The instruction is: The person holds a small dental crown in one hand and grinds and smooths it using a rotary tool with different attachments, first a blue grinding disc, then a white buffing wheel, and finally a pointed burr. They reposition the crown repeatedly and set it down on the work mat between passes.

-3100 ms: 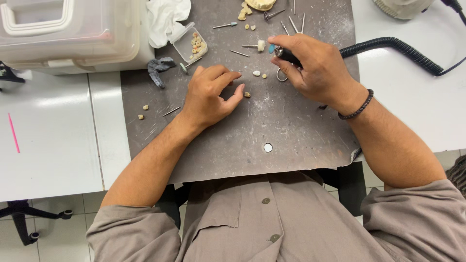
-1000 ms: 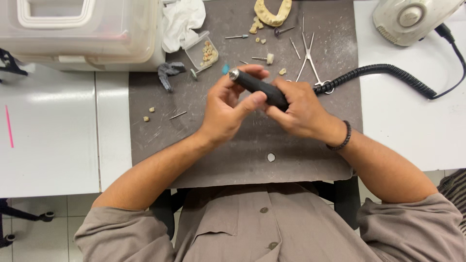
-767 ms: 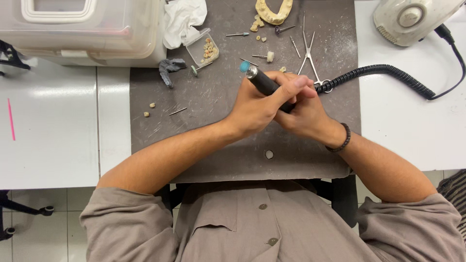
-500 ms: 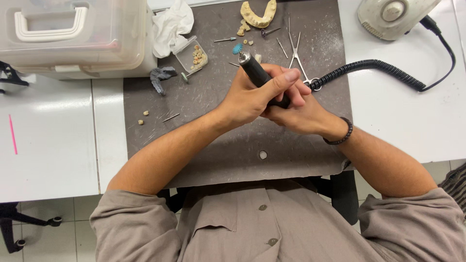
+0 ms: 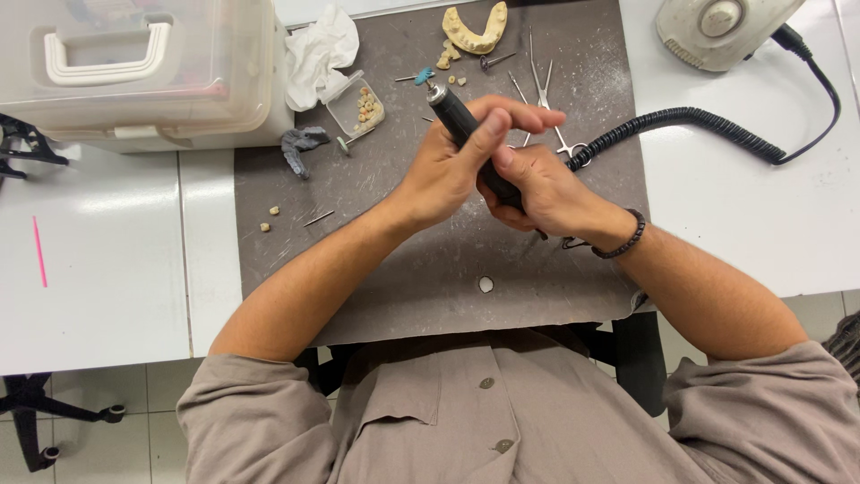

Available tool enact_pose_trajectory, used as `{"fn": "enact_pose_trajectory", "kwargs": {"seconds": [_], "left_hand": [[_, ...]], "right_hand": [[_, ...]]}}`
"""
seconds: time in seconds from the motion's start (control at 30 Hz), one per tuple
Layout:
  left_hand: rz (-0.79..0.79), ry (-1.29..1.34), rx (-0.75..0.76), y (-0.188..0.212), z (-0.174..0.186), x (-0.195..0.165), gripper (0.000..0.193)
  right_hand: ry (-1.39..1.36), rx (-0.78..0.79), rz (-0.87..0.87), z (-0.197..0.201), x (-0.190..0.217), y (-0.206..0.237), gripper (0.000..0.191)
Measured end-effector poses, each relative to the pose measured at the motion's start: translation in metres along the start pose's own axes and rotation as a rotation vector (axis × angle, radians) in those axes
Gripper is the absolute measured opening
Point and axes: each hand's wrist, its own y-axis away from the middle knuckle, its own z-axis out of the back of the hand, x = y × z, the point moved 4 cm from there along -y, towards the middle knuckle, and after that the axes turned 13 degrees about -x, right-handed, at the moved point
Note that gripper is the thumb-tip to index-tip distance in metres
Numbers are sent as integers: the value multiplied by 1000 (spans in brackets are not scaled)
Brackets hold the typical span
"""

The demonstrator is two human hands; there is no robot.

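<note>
Both hands, left [image 5: 445, 175] and right [image 5: 545, 190], are clenched around the black handpiece [image 5: 466, 134], held just above the grey mat [image 5: 403, 269]. Behind it, a small clear tray [image 5: 355, 104] has tiny tooth bits inside, next to a big lidded plastic box [image 5: 134, 67].

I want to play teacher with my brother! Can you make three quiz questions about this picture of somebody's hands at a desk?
1. True or false: both hands hold the black handpiece.
2. What lies on the grey mat at its far edge? A) yellowish dental cast B) a banana C) a spoon
3. Fill in: the coiled cable runs toward the ____ control box.

Key: 1 true; 2 A; 3 white.
</note>
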Motion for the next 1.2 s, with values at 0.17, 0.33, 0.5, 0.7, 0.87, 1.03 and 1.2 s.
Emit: {"fn": "enact_pose_trajectory", "kwargs": {"seconds": [0.17,0.33,0.5,0.7,0.87,1.03,1.2], "left_hand": [[-206,-246,-187,4,43,-48,49],[-568,-964,-5,42,62,-91,34],[-557,-980,70,64,53,-107,23],[-472,-995,168,82,47,-111,21],[-448,-970,167,91,46,-104,21],[-442,-1071,-111,103,82,-140,17],[-331,-1183,-255,129,136,-136,16]], "right_hand": [[695,-167,495,12,39,1,48],[993,-100,648,9,59,7,42],[933,41,596,-9,57,11,41],[990,156,554,-19,50,12,50],[960,196,553,-19,40,13,49],[1078,19,535,19,49,3,45],[1238,-225,579,61,55,-23,49]]}}
